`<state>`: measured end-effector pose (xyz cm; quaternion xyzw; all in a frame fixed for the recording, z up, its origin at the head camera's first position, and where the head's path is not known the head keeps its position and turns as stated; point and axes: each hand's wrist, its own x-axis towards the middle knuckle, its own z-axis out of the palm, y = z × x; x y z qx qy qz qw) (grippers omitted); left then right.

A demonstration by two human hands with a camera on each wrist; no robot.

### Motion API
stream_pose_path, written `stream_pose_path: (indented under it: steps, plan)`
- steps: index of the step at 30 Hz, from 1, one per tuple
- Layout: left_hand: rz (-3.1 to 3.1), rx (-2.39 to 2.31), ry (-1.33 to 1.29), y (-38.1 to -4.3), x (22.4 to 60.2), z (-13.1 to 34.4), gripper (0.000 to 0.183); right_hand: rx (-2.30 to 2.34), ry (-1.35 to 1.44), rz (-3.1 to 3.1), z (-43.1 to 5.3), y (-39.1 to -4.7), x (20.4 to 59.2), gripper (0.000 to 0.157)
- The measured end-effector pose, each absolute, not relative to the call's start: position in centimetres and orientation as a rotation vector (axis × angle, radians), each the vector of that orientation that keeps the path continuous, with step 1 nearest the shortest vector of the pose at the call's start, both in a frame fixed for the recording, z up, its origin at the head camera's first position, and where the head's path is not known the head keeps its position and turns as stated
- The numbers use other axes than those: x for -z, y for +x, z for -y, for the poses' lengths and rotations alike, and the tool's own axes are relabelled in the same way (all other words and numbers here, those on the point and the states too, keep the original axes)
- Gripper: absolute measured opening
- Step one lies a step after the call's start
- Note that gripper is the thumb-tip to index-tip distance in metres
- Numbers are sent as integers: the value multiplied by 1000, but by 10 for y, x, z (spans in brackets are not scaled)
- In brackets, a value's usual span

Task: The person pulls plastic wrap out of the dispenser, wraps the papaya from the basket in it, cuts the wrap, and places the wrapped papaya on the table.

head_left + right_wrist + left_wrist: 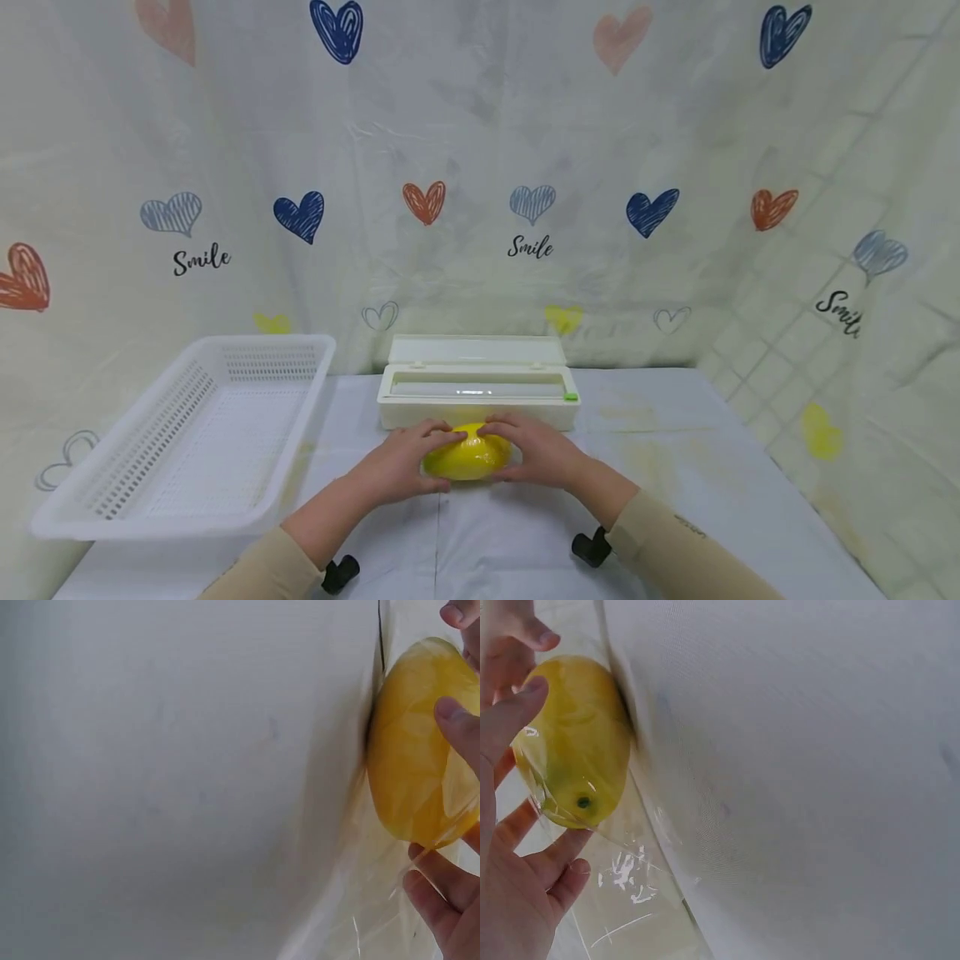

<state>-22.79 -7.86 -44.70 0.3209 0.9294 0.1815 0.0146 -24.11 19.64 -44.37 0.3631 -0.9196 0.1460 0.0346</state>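
Observation:
A yellow oval fruit, like a mango (467, 454), lies on the white table cover in front of the dispenser, covered with clear plastic film (622, 874). A small green stem scar shows at one end in the left wrist view. My left hand (397, 464) holds its left side, thumb on the near side and fingers bent round the end. From the right, my right hand (542, 452) holds the other end in the same way. Glossy, creased film stretches over the fruit and past the fingers in both wrist views.
Behind the fruit stands a white cling film dispenser (480, 413), its lid (480, 349) raised and a green slider (571, 397) at its right end. A white perforated plastic basket (296, 442) sits at the left. A heart-patterned curtain (465, 125) hangs behind the table.

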Motion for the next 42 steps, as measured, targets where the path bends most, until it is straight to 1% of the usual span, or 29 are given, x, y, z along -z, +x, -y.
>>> stream_pose_path:
  steps: [10,17,20,25,27,33,42]
  plan:
    - [-2890,-629,965,-229,449,79,70,-417,1125,2825,-194,-244,445,58]
    - [-2898,-656,890,-228,448,80,80,-384,1142,2801,-194,-246,445,59]
    - [-2966,-630,980,-227,448,81,81,-396,1136,2789,-194,-245,443,60]
    - [-3056,-477,1291,-225,443,80,78,-488,1117,2777,-193,-243,437,61]
    - [-3059,-411,1370,-224,442,79,78,-544,1102,2790,-193,-242,435,60]
    - [-3071,-323,1423,-226,435,78,79,-682,1043,2853,-192,-242,423,59]
    - [-3077,-308,1515,-239,431,78,81,-895,998,2960,-194,-249,408,55]
